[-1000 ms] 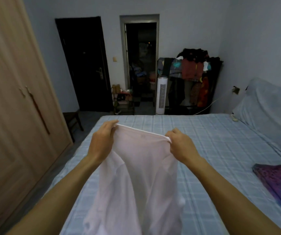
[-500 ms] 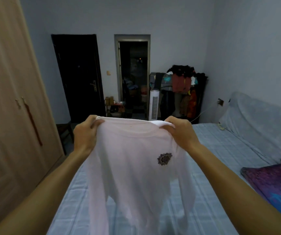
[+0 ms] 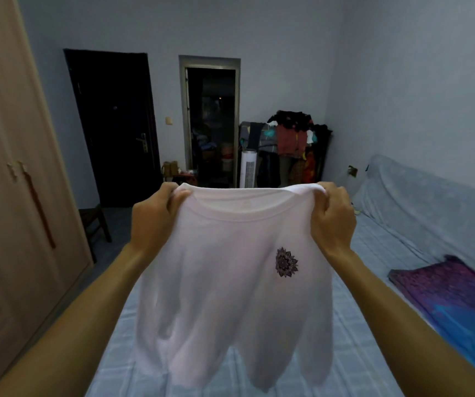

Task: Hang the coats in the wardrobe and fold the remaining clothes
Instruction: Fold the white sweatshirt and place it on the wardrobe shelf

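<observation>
Shirt (image 3: 230, 267), white, is held up in mid-air over the near end of the bed (image 3: 373, 282), collar on top, small dark flower print (image 3: 286, 262) on the chest at right. Left hand (image 3: 153, 219) pinches the left shoulder, fingers curled over the cloth. Right hand (image 3: 332, 222) grips the right shoulder, fingers closed round a bunch of fabric. Hands are level and well apart, neither nearer than the other. Garment hangs straight down from the fingers, long axis vertical, hem loose above the checked sheet. Judged a piece for folding, so laying it flat on the bed seems next. Wardrobe (image 3: 7, 196) is at left, doors closed; purple cloth (image 3: 459, 296) lies on the bed at right.
</observation>
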The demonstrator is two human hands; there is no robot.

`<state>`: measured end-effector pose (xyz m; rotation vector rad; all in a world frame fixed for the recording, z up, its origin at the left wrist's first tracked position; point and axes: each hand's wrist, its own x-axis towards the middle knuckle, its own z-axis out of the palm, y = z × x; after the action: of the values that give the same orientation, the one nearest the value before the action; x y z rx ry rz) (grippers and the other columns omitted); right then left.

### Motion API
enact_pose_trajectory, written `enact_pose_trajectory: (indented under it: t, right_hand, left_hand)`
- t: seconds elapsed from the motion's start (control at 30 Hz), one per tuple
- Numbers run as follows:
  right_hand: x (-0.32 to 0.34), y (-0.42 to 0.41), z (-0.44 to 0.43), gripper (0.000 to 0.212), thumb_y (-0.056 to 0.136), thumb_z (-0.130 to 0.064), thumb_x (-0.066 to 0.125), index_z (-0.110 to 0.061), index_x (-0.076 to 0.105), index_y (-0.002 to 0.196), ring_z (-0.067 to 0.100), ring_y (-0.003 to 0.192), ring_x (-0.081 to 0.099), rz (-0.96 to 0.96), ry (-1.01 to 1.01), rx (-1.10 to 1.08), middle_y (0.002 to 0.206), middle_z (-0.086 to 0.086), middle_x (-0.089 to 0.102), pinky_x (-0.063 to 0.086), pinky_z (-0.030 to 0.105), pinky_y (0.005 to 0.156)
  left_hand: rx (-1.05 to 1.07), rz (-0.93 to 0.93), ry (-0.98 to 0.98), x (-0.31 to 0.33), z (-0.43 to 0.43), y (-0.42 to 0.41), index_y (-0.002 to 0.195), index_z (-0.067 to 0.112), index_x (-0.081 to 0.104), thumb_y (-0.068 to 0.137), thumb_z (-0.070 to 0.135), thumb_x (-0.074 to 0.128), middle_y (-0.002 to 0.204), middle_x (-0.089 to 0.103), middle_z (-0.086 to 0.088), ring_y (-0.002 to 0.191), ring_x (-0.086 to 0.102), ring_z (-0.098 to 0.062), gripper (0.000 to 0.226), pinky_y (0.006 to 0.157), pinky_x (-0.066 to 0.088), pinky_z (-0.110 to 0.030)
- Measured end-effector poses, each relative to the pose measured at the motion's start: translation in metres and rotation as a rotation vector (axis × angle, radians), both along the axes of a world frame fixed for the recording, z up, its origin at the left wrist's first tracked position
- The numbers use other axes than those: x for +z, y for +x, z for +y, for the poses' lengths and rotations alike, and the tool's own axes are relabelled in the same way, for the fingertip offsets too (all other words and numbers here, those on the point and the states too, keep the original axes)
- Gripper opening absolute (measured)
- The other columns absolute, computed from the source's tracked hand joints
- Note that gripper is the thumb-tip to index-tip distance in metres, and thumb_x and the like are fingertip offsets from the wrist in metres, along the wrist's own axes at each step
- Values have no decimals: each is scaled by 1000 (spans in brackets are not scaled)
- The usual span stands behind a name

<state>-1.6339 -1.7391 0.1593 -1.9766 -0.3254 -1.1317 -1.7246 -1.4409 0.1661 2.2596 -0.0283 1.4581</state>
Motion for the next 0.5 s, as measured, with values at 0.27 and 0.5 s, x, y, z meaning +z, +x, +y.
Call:
enact_pose_trajectory:
  t: [0.27,0.5]
  right_hand:
    - [2,-2,-27,22,96,-30,50,-14,62,87,11,53,45,-180,-89,-36,63,-9,49,29,22,51]
    - [-43,55,-50,55,85,-61,46,-18,42,50,16,41,35,69,-352,-71,44,-6,34,19,23,42]
  left_hand:
    - [-124,-17,94,-2,8,8,93,24,57,94,40,46,65,65,-7,56,57,-14,20,54,34,-18]
    - [-177,285,129,-46,1,65,84,16,64,89,56,33,71,66,-5,64,60,-20,51,61,40,-28]
